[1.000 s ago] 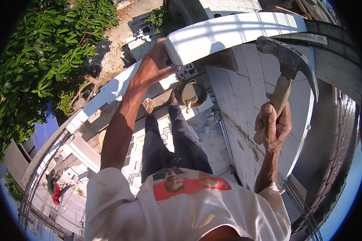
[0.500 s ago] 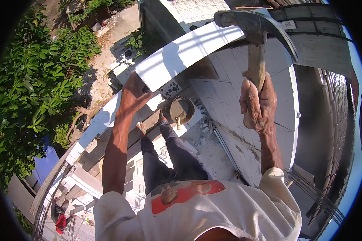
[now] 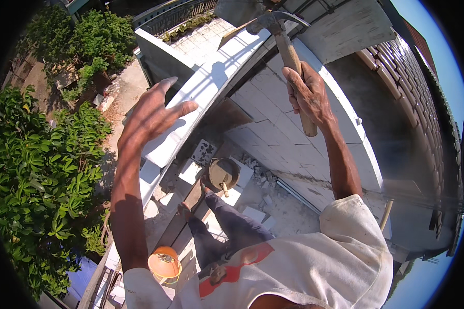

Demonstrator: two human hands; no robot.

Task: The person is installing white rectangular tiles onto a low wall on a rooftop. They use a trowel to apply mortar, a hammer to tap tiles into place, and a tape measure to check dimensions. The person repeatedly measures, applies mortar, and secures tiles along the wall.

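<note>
"Fingers first. What are they doing?"

"My right hand (image 3: 310,98) is closed round the hammer (image 3: 287,49), held out far, right of middle. My left hand (image 3: 152,110) is bare, fingers reaching far, thumb spread wide of them, over the near part of a long white block (image 3: 206,92). Whether it touches, I cannot tell."

"The hammer's look?"

"Handle: worn wood, light brown, slanting, its butt showing on the near side of my fist. Head: dark grey metal, scuffed; one blunt end to the left, one long tapering curve to the right. It overlaps the block's far end in my view; contact unclear."

"And the block?"

"White, straight-edged, running from near left to far right. Bar-like shadows stripe it, plus a dark rounded one about midway."

"Counts, moving outward?"

"Hammer: one. Long block by my left hand: one. Below, between it and the pale block wall (image 3: 273,113) on the right: one round dark bucket (image 3: 236,178), grey inside, with one pale-handled tool (image 3: 225,189) in it. One speckled square piece (image 3: 204,152), farther left. My feet (image 3: 184,210): two, near the bucket. One orange container (image 3: 170,270), near left. Outermost: one brown tiled roof (image 3: 402,87), right; leafy greenery (image 3: 46,180), left, too dense to count."
</note>
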